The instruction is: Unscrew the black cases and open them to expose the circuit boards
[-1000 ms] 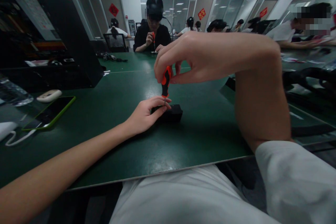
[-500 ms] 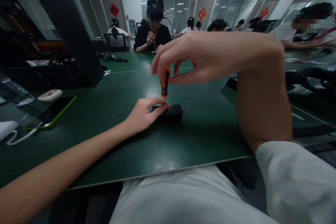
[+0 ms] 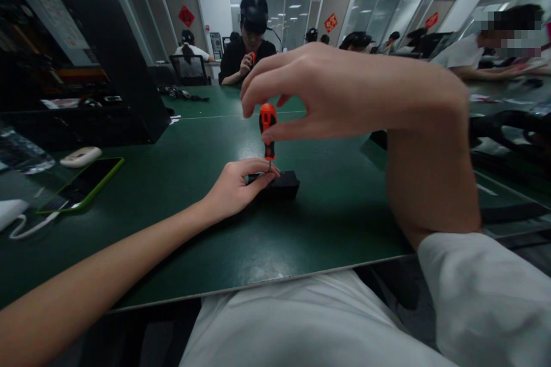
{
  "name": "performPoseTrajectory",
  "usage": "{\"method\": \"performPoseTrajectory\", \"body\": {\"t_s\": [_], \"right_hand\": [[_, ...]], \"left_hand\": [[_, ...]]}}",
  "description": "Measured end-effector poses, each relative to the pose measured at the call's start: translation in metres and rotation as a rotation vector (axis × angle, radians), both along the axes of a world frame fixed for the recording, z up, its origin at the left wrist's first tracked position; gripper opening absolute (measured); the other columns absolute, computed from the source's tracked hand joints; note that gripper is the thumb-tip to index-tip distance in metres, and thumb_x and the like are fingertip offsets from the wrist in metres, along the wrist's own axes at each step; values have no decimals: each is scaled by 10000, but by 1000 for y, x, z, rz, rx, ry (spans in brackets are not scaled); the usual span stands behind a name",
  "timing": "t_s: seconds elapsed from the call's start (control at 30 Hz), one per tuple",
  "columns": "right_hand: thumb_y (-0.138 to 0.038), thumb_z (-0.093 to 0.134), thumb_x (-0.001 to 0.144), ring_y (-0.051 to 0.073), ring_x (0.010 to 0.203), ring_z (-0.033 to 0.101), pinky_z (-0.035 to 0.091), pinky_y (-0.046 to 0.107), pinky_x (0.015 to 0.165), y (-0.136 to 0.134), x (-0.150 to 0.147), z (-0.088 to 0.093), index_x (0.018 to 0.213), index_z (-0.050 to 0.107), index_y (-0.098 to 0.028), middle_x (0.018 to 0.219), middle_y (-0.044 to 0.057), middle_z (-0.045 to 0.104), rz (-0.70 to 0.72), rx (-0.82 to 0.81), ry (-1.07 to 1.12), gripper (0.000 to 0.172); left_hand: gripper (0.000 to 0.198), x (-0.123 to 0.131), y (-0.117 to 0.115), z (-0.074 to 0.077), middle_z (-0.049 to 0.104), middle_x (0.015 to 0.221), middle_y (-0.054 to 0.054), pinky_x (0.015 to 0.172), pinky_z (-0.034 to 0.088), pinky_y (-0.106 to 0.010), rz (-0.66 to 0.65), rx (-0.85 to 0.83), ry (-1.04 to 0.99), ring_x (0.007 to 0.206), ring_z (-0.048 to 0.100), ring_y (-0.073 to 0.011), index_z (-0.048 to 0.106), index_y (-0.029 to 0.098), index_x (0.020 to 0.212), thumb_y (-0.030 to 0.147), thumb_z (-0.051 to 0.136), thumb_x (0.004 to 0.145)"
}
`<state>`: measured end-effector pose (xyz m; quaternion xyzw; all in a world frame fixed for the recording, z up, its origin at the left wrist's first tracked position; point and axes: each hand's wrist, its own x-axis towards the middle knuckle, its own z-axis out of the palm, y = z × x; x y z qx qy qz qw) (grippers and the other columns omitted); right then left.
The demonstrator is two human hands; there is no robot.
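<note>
A small black box (image 3: 279,184) lies on the green table (image 3: 181,183) in front of me. My left hand (image 3: 236,186) rests on its left end, fingers curled against it and pinching at the base of the screwdriver's shaft. An orange and black screwdriver (image 3: 267,131) stands upright with its tip on the box. My right hand (image 3: 336,92) hovers over it from the right, thumb and fingertips closed around the top of the handle.
A phone in a green case (image 3: 81,183) and a white oval object (image 3: 81,156) lie at the left, with a white cable (image 3: 21,228) nearby. A dark cabinet (image 3: 86,57) stands at the far left. Another person (image 3: 249,46) sits across the table holding a similar screwdriver; others sit at the right.
My right hand's fingers have shifted round the handle, and more of the orange top now shows. The left hand and the box have stayed put.
</note>
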<state>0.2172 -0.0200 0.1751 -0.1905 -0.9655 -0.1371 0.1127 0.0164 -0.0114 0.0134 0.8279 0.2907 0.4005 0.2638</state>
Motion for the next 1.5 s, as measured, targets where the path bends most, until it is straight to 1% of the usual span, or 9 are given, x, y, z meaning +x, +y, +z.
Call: {"method": "performPoseTrajectory", "body": {"t_s": [0.1,0.2,0.33,0.67,0.87,1.03,1.2,1.3,1.5], "right_hand": [[-487,517,992,177,919,640,472,303,746,0,-2,-4,1105,702,-241,955,19,712,-144,77,-19,329],[-449,545,985,134,802,623,445,281,685,0,-1,-4,997,733,-251,872,-2,714,-153,55,-69,274],[-400,602,944,106,663,576,408,280,620,5,9,2,969,743,-255,788,-24,700,-189,32,-52,204],[-402,601,940,99,669,584,372,257,580,23,22,6,1012,767,-224,866,-6,731,-355,-82,-45,254],[-409,618,943,70,658,557,356,226,596,28,22,4,1041,761,-199,823,-24,715,-344,-114,-53,272],[-233,660,900,62,698,594,397,214,667,26,24,3,1059,753,-209,864,-54,734,-318,-205,-89,185],[-399,608,945,61,743,606,434,209,712,32,18,0,1088,733,-162,896,-35,734,-245,-319,-100,304],[-341,585,960,64,770,605,445,204,730,35,13,-2,1105,721,-132,911,-23,730,-193,-342,-129,289],[-270,682,886,110,892,626,461,234,797,29,8,-4,1134,719,-192,1057,-5,712,-30,-302,-143,262]], "left_hand": [[190,0,0,1,777,1047,-73,1004,526,-357,-9,6,21,1006,717,-223,752,176,923,294,609,964],[196,-1,1,0,755,1156,-88,1033,510,-362,3,37,96,1090,699,-236,743,171,1048,296,625,953],[435,-2,6,-8,722,1272,-117,1034,506,-387,46,2,257,1162,678,-276,672,151,1275,374,698,902],[435,-5,7,-6,767,1170,-83,902,539,-326,52,-41,335,1028,718,-252,703,150,1253,394,693,892],[442,-5,7,-7,766,1173,-87,912,541,-341,54,-29,334,1027,718,-254,704,155,1254,406,687,891],[423,-6,7,-5,764,1177,-88,922,537,-342,54,-10,346,1030,718,-254,706,158,1245,388,684,891],[386,-16,7,3,771,1131,-81,869,544,-333,-1,9,397,982,726,-249,714,163,1205,369,689,880],[381,-19,7,6,767,1143,-84,897,546,-345,-35,16,407,1014,722,-256,713,164,1196,344,700,860],[419,-3,3,4,765,1170,-108,976,538,-352,-14,-67,204,1054,723,-247,694,136,1253,366,671,904]]}}
